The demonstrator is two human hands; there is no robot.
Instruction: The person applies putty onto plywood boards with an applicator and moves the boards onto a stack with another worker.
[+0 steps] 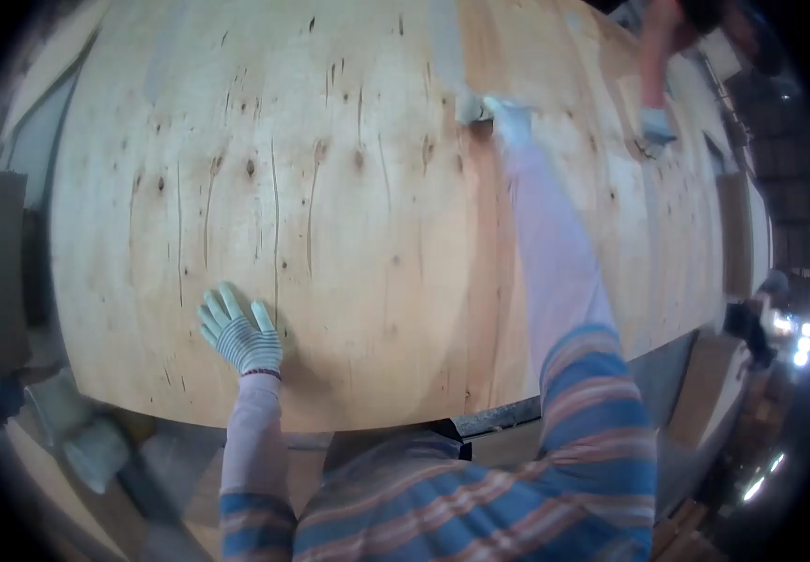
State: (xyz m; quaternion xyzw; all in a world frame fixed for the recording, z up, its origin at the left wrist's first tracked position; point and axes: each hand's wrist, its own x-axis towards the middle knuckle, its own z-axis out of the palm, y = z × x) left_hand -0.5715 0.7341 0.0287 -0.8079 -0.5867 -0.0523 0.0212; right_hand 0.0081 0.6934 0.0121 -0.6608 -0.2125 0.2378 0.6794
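A large sheet of plywood [349, 215] with knots and long dark cracks spreads out in front of me. My left hand [241, 337], in a white glove with a grey-striped cuff, lies flat on its near left part with the fingers spread. Farther off, my right hand [510, 122], also gloved, reaches over the sheet with its fingers closed around a small whitish thing [470, 109]. Blur hides what kind of thing it is. Beyond it, a pale bluish strip [446, 42] runs along the wood toward the far edge.
At the far right another person's gloved hand [656, 129] is at the sheet. A brown panel or block [2, 272] stands at the left, and another [705, 389] at the lower right. A whitish bundle [96, 454] lies below the sheet's left corner.
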